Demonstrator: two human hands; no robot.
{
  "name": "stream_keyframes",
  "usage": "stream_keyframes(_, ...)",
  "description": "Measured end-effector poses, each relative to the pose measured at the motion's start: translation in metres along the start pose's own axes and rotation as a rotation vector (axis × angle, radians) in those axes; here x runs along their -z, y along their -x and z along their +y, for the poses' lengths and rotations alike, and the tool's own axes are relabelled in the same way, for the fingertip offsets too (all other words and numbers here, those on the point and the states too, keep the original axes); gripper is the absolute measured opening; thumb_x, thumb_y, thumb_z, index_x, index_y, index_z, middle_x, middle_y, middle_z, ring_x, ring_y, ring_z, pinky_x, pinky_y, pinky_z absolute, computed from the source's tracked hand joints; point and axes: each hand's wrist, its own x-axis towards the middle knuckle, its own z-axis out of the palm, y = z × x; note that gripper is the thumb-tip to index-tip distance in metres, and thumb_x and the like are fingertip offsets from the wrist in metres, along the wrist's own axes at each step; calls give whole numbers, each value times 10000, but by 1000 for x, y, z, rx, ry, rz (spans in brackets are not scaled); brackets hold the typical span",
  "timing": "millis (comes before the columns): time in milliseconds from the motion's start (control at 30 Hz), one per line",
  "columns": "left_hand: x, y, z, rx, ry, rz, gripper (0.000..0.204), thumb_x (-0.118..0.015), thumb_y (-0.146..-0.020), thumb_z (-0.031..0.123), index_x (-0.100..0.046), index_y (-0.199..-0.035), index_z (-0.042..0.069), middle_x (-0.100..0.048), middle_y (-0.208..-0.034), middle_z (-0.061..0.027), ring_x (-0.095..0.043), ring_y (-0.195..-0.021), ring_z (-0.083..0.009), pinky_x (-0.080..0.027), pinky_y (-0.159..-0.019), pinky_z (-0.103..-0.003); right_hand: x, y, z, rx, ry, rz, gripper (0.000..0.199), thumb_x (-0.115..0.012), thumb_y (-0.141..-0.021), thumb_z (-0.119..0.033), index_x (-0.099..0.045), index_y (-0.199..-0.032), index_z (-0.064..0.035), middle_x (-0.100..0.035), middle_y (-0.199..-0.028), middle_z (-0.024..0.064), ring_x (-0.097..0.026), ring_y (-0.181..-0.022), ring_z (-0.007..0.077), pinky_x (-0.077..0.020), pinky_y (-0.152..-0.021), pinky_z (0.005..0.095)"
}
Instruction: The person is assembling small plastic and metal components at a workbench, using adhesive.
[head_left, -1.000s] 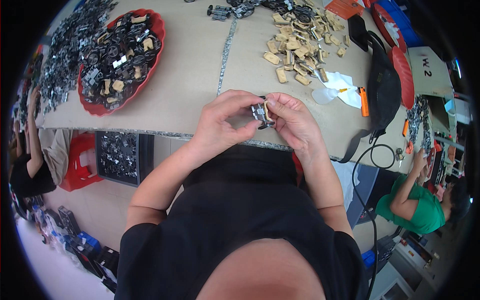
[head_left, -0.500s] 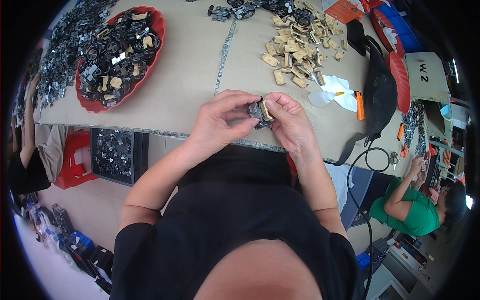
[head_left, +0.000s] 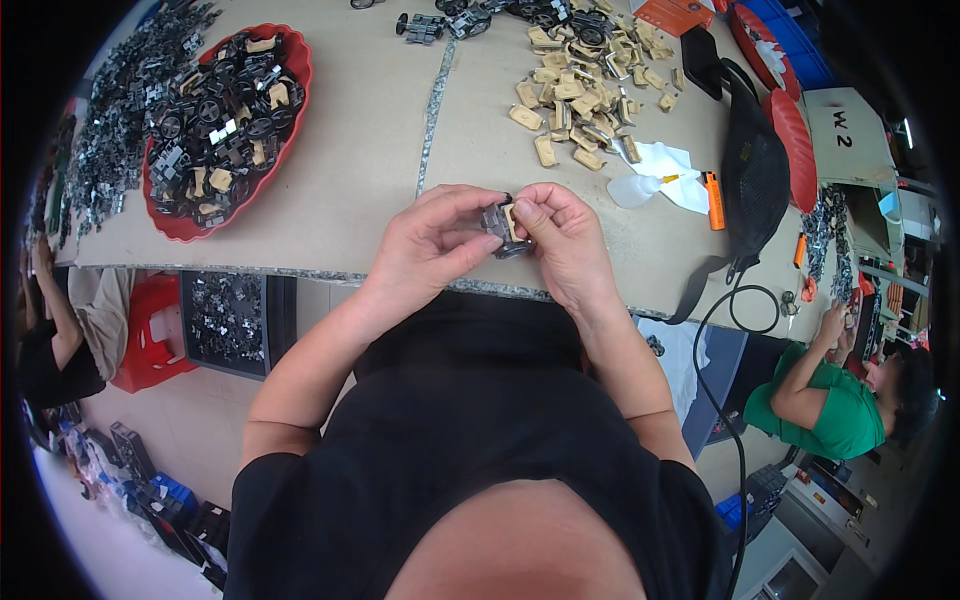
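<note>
Just past the table's near edge, my left hand (head_left: 428, 243) grips the left side of a small grey-and-black toy car chassis (head_left: 494, 220) between thumb and fingers. My right hand (head_left: 570, 245) pinches the same chassis from the right, its thumb pressed on a beige part (head_left: 511, 226) set in it. My fingers cover some of the chassis; a black wheel shows at its lower side. Loose beige parts (head_left: 567, 90) lie in a heap farther off, with several wheeled chassis (head_left: 467, 20) beyond them.
A red scalloped basin (head_left: 296, 135) full of chassis stands left, beside a big pile of grey parts (head_left: 130, 110). To the right are a white squeeze bottle (head_left: 634, 190), an orange lighter (head_left: 714, 200), a black bag (head_left: 752, 160) and a cable. A person in green (head_left: 825, 405) sits far right.
The whole view has shifted a little, so the table things sit farther left. Both hands keep their hold on the chassis, with only slight finger movement.
</note>
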Motion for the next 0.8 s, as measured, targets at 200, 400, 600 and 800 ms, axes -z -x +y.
stream_keyframes(200,0,4,-8,-159,-148,-6,366,-614,-766,-57,-549,-1118,17,-470,-1115,-87,-540,-1017,-183,-491,-884,-302,-5,2,-4,-38,20,-3,91,-555,-873,-95,-551,-910,-11,-584,-775,16,-524,-677,48,-431,-612,182)
stream_keyframes(400,-2,7,-9,-169,-257,36,357,-625,-757,-52,-569,-1102,24,-489,-1105,-102,-546,-1013,-192,-503,-868,-304,-5,1,-6,-77,36,-7,86,-551,-875,-92,-547,-901,-10,-589,-767,19,-529,-661,46,-432,-578,176)
stream_keyframes(600,-3,7,-17,-185,-225,106,346,-634,-755,-49,-575,-1089,21,-487,-1115,-96,-555,-997,-184,-507,-860,-292,-12,0,0,17,69,75,113,-582,-857,-91,-542,-918,-5,-593,-759,26,-534,-660,44,-427,-563,173)
stream_keyframes(800,-3,6,-18,-207,-195,139,332,-631,-758,-54,-578,-1077,20,-470,-1131,-98,-553,-1005,-179,-505,-867,-288,-13,0,-2,60,105,62,119,-605,-839,-80,-563,-912,4,-608,-785,36,-546,-679,45,-434,-578,173)
